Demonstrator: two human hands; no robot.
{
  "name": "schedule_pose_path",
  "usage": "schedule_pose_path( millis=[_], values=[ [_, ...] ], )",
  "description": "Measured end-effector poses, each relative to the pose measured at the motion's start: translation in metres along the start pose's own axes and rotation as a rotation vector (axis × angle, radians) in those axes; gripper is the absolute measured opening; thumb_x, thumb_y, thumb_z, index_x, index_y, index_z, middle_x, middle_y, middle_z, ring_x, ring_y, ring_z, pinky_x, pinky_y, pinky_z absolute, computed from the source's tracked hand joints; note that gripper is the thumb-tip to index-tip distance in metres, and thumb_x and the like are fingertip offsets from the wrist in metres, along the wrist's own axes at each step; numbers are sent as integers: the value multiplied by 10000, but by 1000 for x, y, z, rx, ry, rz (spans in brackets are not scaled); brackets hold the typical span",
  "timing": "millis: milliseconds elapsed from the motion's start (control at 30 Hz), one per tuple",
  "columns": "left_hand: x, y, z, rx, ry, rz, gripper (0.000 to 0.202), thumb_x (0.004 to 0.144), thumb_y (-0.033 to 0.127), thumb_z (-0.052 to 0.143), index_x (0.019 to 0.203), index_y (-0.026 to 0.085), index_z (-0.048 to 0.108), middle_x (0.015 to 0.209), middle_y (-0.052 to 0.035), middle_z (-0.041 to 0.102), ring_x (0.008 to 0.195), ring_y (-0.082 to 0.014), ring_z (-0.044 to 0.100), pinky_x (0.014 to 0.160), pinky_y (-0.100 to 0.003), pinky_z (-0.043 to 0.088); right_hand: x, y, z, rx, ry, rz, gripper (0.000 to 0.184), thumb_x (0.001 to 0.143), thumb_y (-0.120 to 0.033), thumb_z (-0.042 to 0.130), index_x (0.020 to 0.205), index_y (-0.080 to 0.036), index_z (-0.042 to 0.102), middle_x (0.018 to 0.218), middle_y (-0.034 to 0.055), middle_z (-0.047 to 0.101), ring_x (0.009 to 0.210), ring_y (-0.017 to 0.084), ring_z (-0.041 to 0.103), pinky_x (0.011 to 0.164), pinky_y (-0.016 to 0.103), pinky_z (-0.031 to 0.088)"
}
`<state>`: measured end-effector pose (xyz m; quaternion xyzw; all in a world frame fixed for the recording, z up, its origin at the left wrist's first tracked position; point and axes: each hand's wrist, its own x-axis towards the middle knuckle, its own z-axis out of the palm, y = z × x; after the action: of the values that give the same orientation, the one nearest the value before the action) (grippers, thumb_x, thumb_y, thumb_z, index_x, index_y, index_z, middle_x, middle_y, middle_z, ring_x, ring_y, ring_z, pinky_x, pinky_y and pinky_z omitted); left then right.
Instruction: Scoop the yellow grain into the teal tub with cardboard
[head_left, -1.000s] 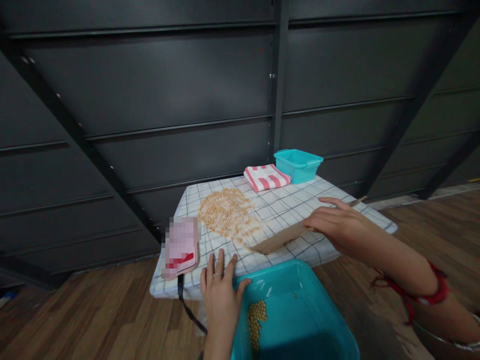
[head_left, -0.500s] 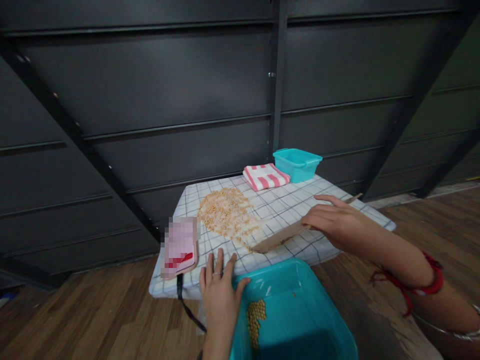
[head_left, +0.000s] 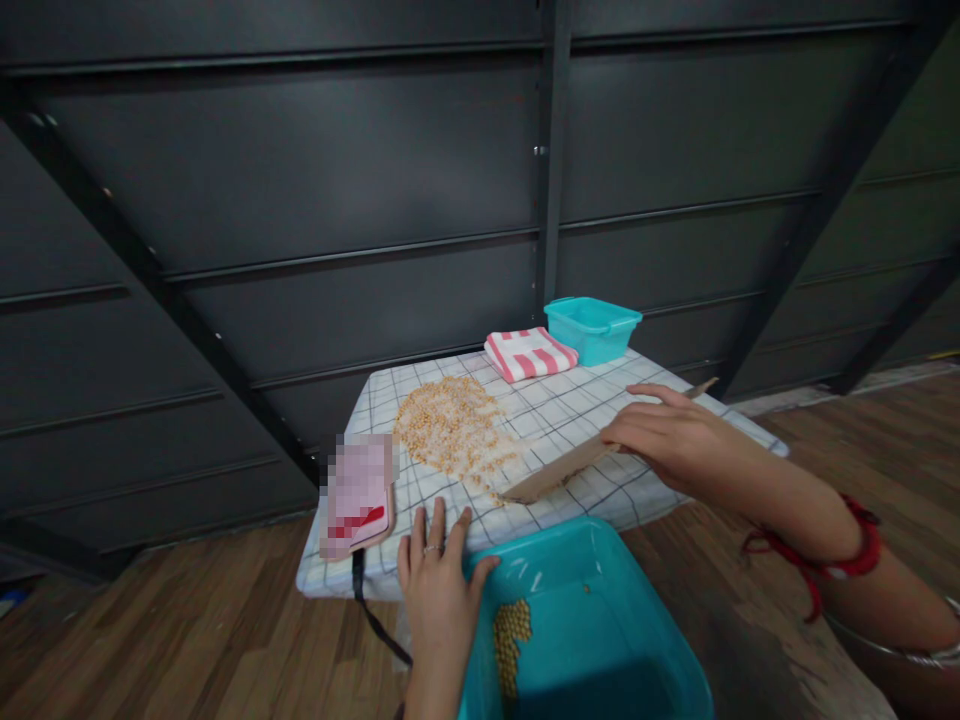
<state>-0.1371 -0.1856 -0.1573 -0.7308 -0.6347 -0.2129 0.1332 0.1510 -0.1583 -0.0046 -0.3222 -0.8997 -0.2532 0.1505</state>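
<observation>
I see the left hand (head_left: 441,580) spread at the counter's near edge (head_left: 382,572), the right hand (head_left: 664,440) pinching cardboard (head_left: 559,472) best held low beside yellow beans (head_left: 444,425).

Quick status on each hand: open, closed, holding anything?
Left hand: open, fingers spread, thumb at the rim of the large teal basin; any grip on it can't be told.
Right hand: closed, holding a cardboard strip.

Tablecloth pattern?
The tablecloth is white with a grid of thin dark lines; shows in the head view.
</observation>
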Motion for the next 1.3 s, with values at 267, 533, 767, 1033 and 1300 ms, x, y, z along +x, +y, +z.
schedule_pose_path(
  millis=[267,533,767,1033,1300],
  values=[
    [0,-1,3,5,1,3,453,776,411,612,1214,297,585,1354,-111,538,1247,-348,465,949,-525,418,-1,4,-1,-7,-64,-8,356,720,45,367,887,-191,575,776,12,664,760,159,608,933,414,402],
    [-1,-1,5,14,13,4,462,766,419,624,1210,298,589,1349,-117,540,1239,-358,472,939,-538,422,0,2,-2,-31,-38,-4,305,765,20,389,876,-189,582,758,16,665,744,160,607,946,412,394],
    [0,-2,4,12,9,16,461,767,435,619,1203,288,595,1349,-120,540,1239,-356,470,938,-533,420,-1,1,-5,-21,-79,-12,351,726,49,378,885,-183,587,779,26,667,781,176,614,924,424,406],
    [1,3,0,-2,20,-23,444,754,399,639,1181,283,612,1338,-118,551,1240,-357,467,946,-531,405,1,3,-9,-31,-65,-19,337,743,37,388,903,-182,589,793,23,672,780,168,618,945,412,400],
    [-1,-3,5,-22,19,13,458,768,425,617,1206,294,592,1346,-113,545,1243,-349,461,949,-519,401,-1,1,-9,-23,-68,-12,353,717,46,383,880,-193,584,801,19,672,776,164,611,936,409,401]
  ],
)
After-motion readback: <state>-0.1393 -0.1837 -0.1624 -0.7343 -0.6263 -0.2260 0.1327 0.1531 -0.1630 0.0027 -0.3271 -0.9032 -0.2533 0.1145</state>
